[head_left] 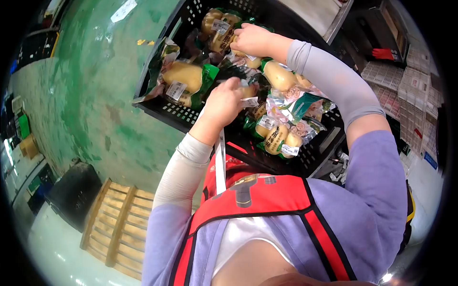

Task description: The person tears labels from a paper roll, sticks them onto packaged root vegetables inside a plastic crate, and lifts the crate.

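Black crate (174,112), holding bagged vegetables (183,76): your right hand (255,40) curls round one pack (254,62) toward its far side, your left hand (223,104) overhangs its near wall, grip unclear; handling seems underway, next needing secure holds.

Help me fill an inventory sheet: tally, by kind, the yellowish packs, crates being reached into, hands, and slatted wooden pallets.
Yellowish packs: at least 5; overlap hides the exact count
Black crate: 1
Left hand and right hand: 2
Slatted wooden pallet: 1
Total: at least 9
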Available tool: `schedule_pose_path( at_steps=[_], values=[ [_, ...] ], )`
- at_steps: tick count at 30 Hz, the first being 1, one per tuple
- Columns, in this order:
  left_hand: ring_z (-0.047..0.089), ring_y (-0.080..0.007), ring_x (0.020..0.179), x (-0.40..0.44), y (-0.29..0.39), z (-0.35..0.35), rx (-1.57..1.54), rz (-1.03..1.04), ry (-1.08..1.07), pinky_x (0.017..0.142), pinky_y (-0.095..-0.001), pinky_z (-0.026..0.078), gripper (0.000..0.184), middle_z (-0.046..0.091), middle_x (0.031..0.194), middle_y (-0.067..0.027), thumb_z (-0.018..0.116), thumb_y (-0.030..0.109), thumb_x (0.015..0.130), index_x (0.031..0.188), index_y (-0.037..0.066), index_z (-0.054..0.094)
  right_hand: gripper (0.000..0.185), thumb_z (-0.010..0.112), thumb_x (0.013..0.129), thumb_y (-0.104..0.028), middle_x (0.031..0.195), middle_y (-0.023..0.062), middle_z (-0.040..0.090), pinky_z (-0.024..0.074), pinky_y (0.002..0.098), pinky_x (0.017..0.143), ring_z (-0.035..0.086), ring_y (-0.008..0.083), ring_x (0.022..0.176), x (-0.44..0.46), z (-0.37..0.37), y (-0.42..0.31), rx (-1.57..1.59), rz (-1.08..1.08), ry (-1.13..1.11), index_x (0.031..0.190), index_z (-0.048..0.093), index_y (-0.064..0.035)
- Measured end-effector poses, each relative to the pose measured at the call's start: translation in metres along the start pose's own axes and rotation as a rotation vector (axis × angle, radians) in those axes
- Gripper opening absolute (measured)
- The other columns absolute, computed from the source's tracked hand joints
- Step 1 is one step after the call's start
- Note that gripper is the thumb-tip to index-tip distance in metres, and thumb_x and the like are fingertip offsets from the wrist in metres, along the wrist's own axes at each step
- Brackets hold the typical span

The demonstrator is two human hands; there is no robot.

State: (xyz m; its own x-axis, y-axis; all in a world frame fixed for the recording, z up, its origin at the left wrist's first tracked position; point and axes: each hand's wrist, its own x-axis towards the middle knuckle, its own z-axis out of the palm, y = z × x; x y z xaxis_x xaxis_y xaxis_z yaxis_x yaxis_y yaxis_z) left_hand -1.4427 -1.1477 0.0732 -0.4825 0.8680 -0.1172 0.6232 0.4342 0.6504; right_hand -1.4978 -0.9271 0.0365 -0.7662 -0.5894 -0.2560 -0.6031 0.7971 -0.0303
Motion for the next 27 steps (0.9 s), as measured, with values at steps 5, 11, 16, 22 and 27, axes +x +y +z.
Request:
schedule_pose_path(
  at_steps=[5,11,16,22,27],
  values=[
    [0.056,-0.0325,0.098,-0.024,0.01,-0.03,-0.079,0.036,0.115,0.084,-0.0351,0.046,0.021,0.055,0.113,-0.0165,0.064,0.003,0.069,0.09,0.004,0.065,0.031,0.069,0.063,-0.03,0.09,0.0044,0.061,0.0441,0.0361,0.076,0.057,0.0221,0.093,-0.004,-0.005,0.009,-0.009,0.243,-0.006,0.087,0.06,-0.012],
    [0.06,-0.018,0.081,-0.098,0.028,-0.12,-1.202,-0.418,0.064,0.069,-0.0293,0.048,0.01,0.062,0.087,-0.0118,0.061,0.006,0.079,0.087,0.001,0.062,0.027,0.057,0.08,-0.034,0.086,0.0122,0.062,0.0476,0.0403,0.071,0.059,0.0316,0.083,-0.018,-0.016,0.006,0.473,0.712,0.444,0.088,0.062,-0.0088],
    [0.056,-0.0211,0.068,-0.166,-0.021,-0.167,-1.353,-0.154,0.467,0.061,-0.0282,0.045,0.023,0.059,0.079,-0.0159,0.057,0.025,0.08,0.07,0.004,0.054,0.026,0.062,0.078,-0.03,0.082,0.0129,0.063,0.0483,0.037,0.07,0.061,0.0292,0.08,0.014,-0.061,-0.07,0.773,0.449,0.262,0.091,0.063,-0.0069],
    [0.044,-0.0066,0.058,-0.201,-0.038,-0.18,-1.035,-0.533,0.544,0.054,-0.0209,0.034,0.024,0.049,0.065,-0.0008,0.047,0.021,0.086,0.072,0.002,0.053,0.103,0.072,0.062,-0.05,0.117,0.0266,0.051,0.0411,0.0385,0.091,0.049,0.0366,0.11,0.1,-0.027,-0.118,0.897,0.564,0.3,0.133,0.023,0.007],
    [0.038,-0.0039,0.049,-0.202,-0.062,-0.171,-0.736,-0.634,0.347,0.046,-0.0202,0.027,0.042,0.044,0.055,0.0039,0.04,0.03,0.095,0.066,0.004,0.054,0.109,0.078,0.057,-0.043,0.116,0.0246,0.051,0.0416,0.0391,0.09,0.051,0.0378,0.107,0.084,-0.035,-0.142,0.977,0.65,0.35,0.137,0.017,-0.0004]
  ],
)
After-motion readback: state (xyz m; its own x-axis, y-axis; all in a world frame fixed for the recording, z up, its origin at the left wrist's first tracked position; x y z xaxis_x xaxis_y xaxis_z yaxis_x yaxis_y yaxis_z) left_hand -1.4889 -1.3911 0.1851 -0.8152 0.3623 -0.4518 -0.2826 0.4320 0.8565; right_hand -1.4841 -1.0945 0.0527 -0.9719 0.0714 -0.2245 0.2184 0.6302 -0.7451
